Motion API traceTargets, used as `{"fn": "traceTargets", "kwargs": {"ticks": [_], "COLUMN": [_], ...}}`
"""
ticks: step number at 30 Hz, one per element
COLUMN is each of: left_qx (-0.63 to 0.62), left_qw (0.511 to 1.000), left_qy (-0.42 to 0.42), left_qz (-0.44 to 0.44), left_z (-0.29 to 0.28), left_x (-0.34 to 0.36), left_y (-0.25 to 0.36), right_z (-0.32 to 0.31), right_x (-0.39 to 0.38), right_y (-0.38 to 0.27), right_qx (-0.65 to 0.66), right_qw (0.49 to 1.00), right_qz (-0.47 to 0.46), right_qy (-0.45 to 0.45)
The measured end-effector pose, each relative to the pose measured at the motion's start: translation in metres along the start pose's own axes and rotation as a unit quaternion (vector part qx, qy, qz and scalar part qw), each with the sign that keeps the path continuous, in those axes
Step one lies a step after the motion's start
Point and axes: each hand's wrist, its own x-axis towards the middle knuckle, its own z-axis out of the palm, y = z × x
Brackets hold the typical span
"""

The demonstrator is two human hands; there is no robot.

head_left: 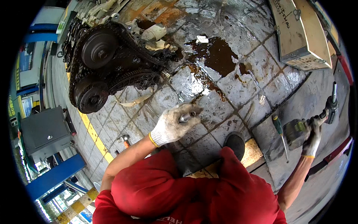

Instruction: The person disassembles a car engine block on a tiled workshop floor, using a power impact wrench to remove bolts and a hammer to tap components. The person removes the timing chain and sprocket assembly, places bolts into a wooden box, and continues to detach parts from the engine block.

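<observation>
My left hand [173, 127], in a grimy white glove, holds a silver socket [186, 116] low over the tiles in the middle. My right hand [312, 136], gloved too, grips a dark cordless impact wrench [330, 108] at the right, with a silver shaft pointing up from its head and a battery at its base. A green-handled screwdriver [276, 122] lies just left of the wrench. Up and left of my left hand sits a greasy black engine [99, 54] with chains and round wheels showing. A small hammer [124, 140] lies left of my left wrist, partly hidden.
Dark oil [220, 56] lies pooled on the tiled floor [257, 71]. A wooden crate [298, 37] is at upper right, a grey mat [320, 78] at right, a grey metal cabinet [43, 132] and blue lift parts [57, 173] at left. Pale scraps [154, 33] lie beside the engine.
</observation>
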Motion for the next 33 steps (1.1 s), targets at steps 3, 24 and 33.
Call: {"fn": "traceTargets", "kwargs": {"ticks": [3,24,33], "left_qx": [-0.049,0.115,0.132], "left_qw": [0.999,0.976,0.965], "left_qy": [0.023,-0.098,-0.115], "left_qz": [0.009,0.159,0.196], "left_z": [-0.001,-0.010,-0.014], "left_x": [0.016,0.026,0.025], "left_y": [0.027,0.042,0.033], "right_z": [0.057,0.214,0.178], "right_x": [-0.048,-0.116,-0.125], "right_y": [-0.021,0.035,0.055], "right_qx": [0.008,-0.287,-0.297], "right_qw": [0.998,0.755,0.814], "right_qz": [0.017,-0.193,-0.089], "right_qy": [-0.052,-0.557,-0.491]}}
